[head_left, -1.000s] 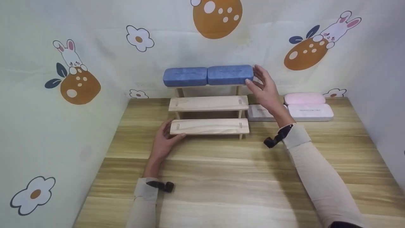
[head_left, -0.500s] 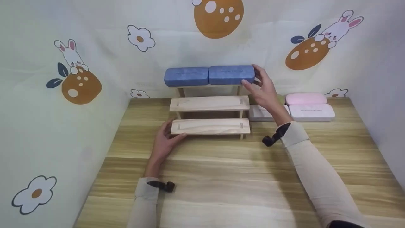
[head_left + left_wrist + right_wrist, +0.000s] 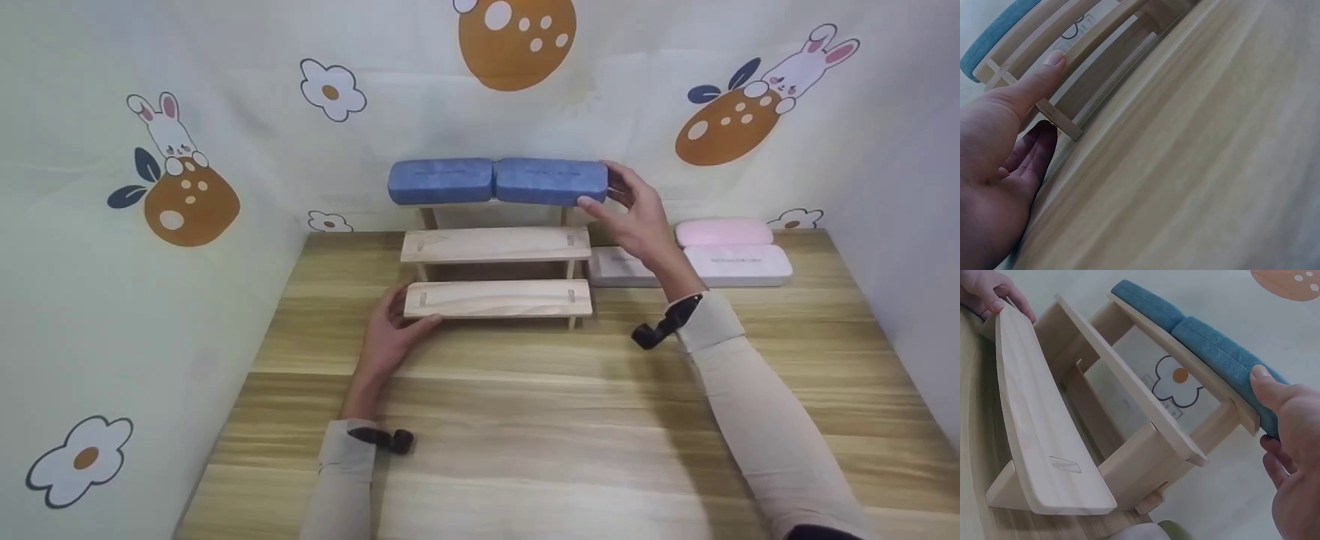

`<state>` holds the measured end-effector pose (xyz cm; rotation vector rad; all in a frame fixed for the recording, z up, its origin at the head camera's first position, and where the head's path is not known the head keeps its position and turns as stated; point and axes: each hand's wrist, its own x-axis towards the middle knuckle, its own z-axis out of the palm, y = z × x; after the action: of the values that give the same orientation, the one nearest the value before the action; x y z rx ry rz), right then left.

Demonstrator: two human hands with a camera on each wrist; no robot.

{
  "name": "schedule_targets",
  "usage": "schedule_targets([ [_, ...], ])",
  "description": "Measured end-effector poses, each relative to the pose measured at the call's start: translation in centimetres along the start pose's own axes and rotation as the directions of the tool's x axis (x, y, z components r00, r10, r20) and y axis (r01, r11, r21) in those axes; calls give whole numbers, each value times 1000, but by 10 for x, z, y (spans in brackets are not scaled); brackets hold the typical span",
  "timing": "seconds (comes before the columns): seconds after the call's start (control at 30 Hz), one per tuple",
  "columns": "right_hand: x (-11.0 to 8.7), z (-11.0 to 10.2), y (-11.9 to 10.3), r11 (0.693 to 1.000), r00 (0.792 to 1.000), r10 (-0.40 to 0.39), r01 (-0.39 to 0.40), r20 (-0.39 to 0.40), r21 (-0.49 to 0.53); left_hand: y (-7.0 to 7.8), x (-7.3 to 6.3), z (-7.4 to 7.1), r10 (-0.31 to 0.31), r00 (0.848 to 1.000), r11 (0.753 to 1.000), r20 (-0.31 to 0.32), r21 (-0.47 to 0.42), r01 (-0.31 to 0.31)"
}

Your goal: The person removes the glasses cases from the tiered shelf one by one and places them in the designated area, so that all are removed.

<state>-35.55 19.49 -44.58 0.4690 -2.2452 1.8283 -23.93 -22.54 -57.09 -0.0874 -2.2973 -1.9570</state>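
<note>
A three-step wooden stand (image 3: 496, 245) bears two blue glasses cases end to end on its top step, the left case (image 3: 441, 180) and the right case (image 3: 551, 182). At the right case's outer end my right hand (image 3: 637, 217) grips it, thumb on the front and fingers behind. That case sits slightly askew, its right end nearer me and jutting past the step, as the right wrist view shows. My left hand (image 3: 386, 337) holds the left end of the bottom step (image 3: 498, 298), its thumb (image 3: 1050, 64) along the front edge and the other fingers behind a leg.
Right of the stand, two pale grey glasses cases (image 3: 738, 266) lie on the wood-grain table (image 3: 510, 435), a pink case (image 3: 724, 232) behind them. A green one (image 3: 1174, 530) is partly hidden. Printed cloth walls (image 3: 420, 97) close off the back and sides.
My right hand has shifted slightly right and toward me, turning the right blue case so its outer end comes forward. The left hand keeps its hold on the stand.
</note>
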Motion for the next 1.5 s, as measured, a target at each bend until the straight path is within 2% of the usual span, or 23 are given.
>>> schedule_targets([
  [0.3, -16, -15, 2, 990, 997, 61, -66, 44, 128, 0, 0, -1, -2, 1000, 999, 6, -38, 2],
  [0.43, -23, -20, 3, 963, 994, 81, -98, 78, 252, -2, 1, -1, -5, 1000, 999, 4, -41, 5],
  [0.57, -31, -25, 5, 936, 993, 88, -109, 78, 333, -2, 2, -2, 5, 1000, 999, 7, -37, -4],
  [0.97, -60, -34, 21, 929, 995, 99, -98, 16, 358, -1, 2, -1, -3, 1000, 1000, 3, -11, 3],
  [1.33, -82, -47, 36, 925, 990, 142, -138, 13, 354, 2, 1, -1, -3, 1000, 1000, 1, -10, 3],
  [1.5, -93, -54, 45, 910, 987, 159, -155, 21, 384, 1, 1, -1, -8, 1000, 1000, 3, -10, 8],
])
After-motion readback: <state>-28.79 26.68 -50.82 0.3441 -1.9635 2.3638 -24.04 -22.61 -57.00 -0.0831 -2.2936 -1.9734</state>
